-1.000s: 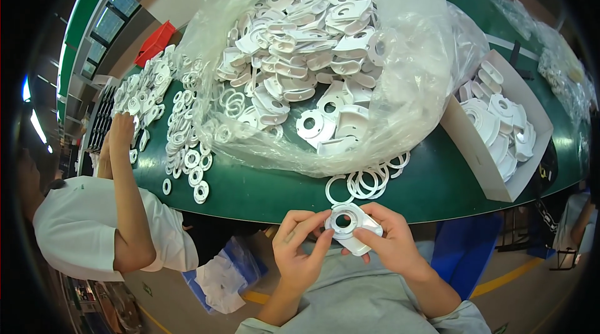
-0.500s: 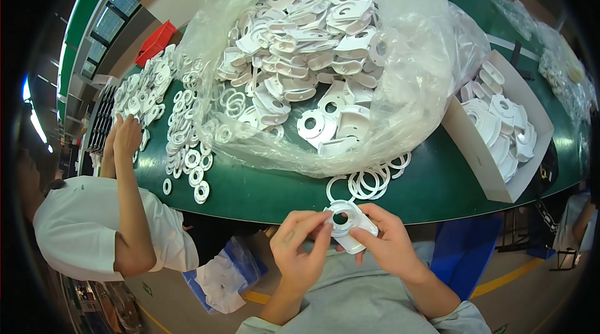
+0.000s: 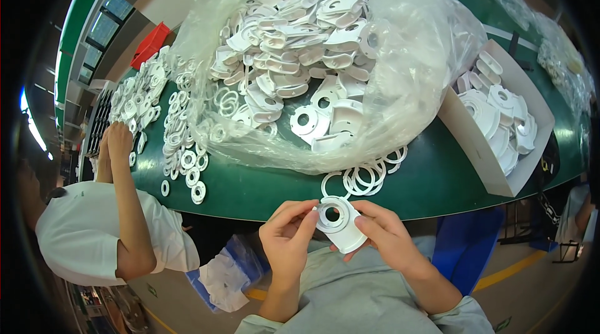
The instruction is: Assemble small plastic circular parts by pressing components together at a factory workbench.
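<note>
Just off the near table edge I hold a white plastic housing with a round ring-shaped end and a dark central hole. My right hand is closed round its flat body, thumb on top and fingers beneath. The thumb and fingers of my left hand pinch the rim of the round end from the left. On the table right beyond the housing lie several loose white rings, overlapping each other.
A large clear plastic bag with piled white housings fills the table's middle. An open carton of white parts stands right. At left are white discs, a red bin and a co-worker handling parts.
The housing has turned, its round face now more toward me, and shifted slightly left. My left fingers have moved from over its top to its left rim. The co-worker's hands have lowered slightly.
</note>
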Tool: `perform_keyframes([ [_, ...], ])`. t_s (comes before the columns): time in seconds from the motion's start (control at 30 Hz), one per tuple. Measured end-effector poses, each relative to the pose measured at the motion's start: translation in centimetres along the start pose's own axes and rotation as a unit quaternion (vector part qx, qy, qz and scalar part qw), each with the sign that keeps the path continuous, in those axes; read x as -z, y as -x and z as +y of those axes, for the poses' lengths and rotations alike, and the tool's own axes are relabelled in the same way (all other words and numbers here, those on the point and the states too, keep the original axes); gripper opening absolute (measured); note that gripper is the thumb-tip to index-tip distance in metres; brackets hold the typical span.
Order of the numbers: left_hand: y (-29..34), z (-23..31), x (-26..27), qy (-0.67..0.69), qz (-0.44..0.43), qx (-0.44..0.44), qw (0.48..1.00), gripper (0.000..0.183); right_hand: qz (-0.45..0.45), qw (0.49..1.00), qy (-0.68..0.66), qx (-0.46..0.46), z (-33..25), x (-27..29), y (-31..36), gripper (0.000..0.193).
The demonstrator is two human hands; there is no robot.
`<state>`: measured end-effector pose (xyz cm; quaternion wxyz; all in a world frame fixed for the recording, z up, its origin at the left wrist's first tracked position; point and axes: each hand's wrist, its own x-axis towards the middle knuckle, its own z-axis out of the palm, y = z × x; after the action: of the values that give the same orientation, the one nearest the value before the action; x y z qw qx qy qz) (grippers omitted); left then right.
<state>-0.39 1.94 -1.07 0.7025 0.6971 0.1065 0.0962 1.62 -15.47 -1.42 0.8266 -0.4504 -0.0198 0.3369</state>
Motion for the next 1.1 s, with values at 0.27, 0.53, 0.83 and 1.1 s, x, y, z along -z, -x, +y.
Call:
perform_keyframes([
  [0.27,0.3,0.1,-0.7,-0.020,0.009,-0.030,0.999,0.019,0.012,1.000,0.014,0.018,0.2,-0.2,-0.1,0.031],
  [0.53,1.1,-0.2,-0.7,-0.025,0.040,-0.148,0.988,0.024,0.071,0.995,0.048,0.045,0.7,-0.5,0.0,0.029],
  [0.83,1.5,-0.4,-0.5,-0.071,-0.024,-0.168,0.983,0.028,0.065,0.996,0.018,0.053,0.7,-0.4,0.0,0.024],
  [1.1,1.3,0.1,-0.8,-0.020,-0.007,-0.133,0.991,0.031,0.067,0.994,0.049,0.073,1.2,-0.8,-0.2,0.022],
])
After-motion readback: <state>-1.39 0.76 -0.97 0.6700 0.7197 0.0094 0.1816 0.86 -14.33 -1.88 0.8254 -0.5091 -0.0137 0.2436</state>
